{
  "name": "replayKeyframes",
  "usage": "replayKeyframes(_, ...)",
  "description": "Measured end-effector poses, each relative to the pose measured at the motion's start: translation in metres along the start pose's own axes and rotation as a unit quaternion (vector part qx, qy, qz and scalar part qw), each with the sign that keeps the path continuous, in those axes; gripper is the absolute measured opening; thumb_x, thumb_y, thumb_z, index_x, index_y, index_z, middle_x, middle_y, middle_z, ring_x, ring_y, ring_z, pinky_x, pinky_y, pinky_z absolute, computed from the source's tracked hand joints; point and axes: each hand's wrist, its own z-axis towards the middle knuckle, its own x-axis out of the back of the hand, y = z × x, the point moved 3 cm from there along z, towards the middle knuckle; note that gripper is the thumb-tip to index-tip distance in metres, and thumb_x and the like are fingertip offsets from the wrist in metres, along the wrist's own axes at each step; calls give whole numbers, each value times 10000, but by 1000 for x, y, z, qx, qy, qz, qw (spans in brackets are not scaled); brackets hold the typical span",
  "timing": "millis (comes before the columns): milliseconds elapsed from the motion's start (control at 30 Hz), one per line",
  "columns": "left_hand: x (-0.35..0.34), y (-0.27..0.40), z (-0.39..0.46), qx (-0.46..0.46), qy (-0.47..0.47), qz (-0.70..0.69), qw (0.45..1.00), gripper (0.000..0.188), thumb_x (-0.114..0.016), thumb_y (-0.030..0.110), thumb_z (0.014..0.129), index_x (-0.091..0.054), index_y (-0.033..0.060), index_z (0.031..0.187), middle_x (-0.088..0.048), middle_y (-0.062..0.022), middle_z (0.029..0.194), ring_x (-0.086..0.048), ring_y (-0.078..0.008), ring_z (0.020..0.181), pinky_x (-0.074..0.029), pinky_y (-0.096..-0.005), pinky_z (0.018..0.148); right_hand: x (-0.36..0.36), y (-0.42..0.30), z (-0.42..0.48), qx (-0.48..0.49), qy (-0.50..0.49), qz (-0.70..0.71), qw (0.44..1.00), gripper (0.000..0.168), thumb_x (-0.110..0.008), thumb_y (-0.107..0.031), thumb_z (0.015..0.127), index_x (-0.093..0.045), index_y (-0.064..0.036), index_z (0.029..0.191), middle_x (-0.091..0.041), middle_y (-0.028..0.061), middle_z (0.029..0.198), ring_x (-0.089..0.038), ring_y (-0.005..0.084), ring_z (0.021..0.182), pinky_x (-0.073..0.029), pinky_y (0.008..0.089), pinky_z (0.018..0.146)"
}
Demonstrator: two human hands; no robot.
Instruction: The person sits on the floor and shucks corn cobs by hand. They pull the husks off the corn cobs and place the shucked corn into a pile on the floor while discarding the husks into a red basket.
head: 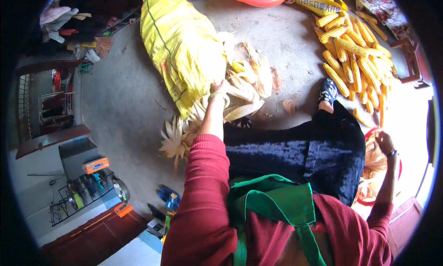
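My left hand [218,87], with a pale bangle at the wrist, touches the open mouth of a yellow woven sack [183,51] lying on the floor. Glare blurs its fingertips, so its grip is unclear. Dry corn husks [244,110] spread beside the sack mouth, and a partly husked corn cob [238,66] shows among them. Out to the right, my right hand [383,143] is over a red-rimmed basin [373,131] holding husks and corn silk [372,158]. Its fingers bend downward; whether they hold anything is hidden.
Bare yellow corn cobs [360,58] form a pile at the right, close to my shoe [328,89]. A red basin [261,2] stands at the far edge, beside a yellow bag [318,4]. A green apron [277,200] covers my front. A black rack [86,193] stands lower left.
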Motion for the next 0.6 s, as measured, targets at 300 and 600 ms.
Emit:
replayKeyframes(300,-15,49,-38,-77,-25,86,993,270,-564,162,753,-515,-22,944,-592,-159,897,-578,-257,809,-451,-339,734,155,-361,62,220,204,129,945,303,-592,-218,776,-542,0,979,-578,140,966,-572,296,854,-454,327,740)
replayKeyframes(600,-159,-20,54,12,-175,194,965,143,-503,84,741,-542,45,873,-558,-88,791,-547,-200,692,-457,-304,628,62,-386,116,286,14,115,951,274,-623,-169,684,-534,-24,899,-573,121,855,-562,268,815,-459,351,700)
